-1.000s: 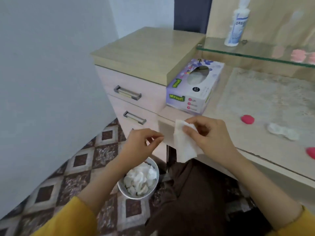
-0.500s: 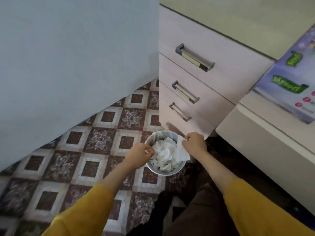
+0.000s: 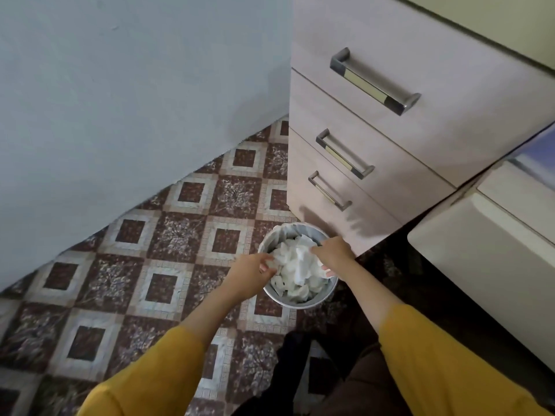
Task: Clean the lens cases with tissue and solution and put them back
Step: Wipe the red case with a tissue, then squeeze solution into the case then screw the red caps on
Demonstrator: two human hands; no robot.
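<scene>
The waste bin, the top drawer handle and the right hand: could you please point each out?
waste bin (image 3: 303, 300), head view, on its outer metal wall.
top drawer handle (image 3: 374, 82), head view, middle of the bar.
right hand (image 3: 333, 255), head view, back of the hand.

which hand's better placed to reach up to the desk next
Right, probably. The right hand is over the rim of the bin on the side nearest the desk. The left hand is at the opposite rim, toward the tiled floor.

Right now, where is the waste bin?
Head view, lower centre: the bin stands on the tiled floor by the bottom drawer, under the left hand and right hand.
</scene>
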